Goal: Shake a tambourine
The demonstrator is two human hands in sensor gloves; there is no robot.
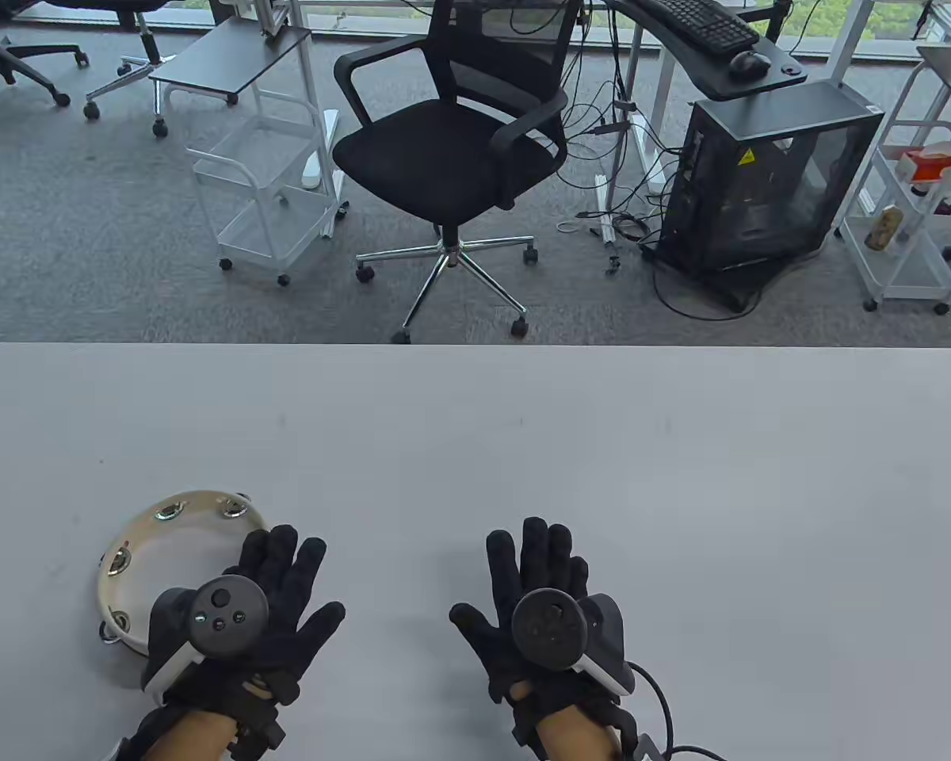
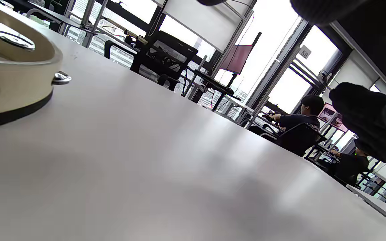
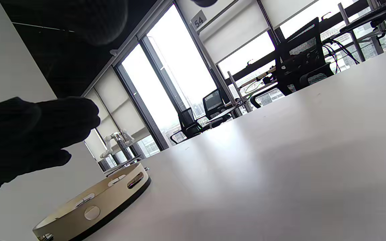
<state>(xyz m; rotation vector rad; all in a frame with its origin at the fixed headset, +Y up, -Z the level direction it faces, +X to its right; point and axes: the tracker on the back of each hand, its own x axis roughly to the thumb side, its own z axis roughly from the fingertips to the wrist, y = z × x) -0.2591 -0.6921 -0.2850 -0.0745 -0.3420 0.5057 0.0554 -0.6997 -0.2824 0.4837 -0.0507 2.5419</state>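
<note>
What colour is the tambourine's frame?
Cream, with a black bottom edge, on the tambourine; clearest in the right wrist view.

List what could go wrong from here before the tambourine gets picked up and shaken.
1. The tambourine lies flat on the table, so its low rim offers little purchase; the left hand, spread open and partly above it, may just push it along.
2. It sits near the table's left front corner; a nudge could send it toward the edge.
3. The right hand is open off to the side, too far to steady it.

Bare table [image 1: 523, 444] ahead and right — tambourine [image 1: 176, 529] near-left only.
</note>
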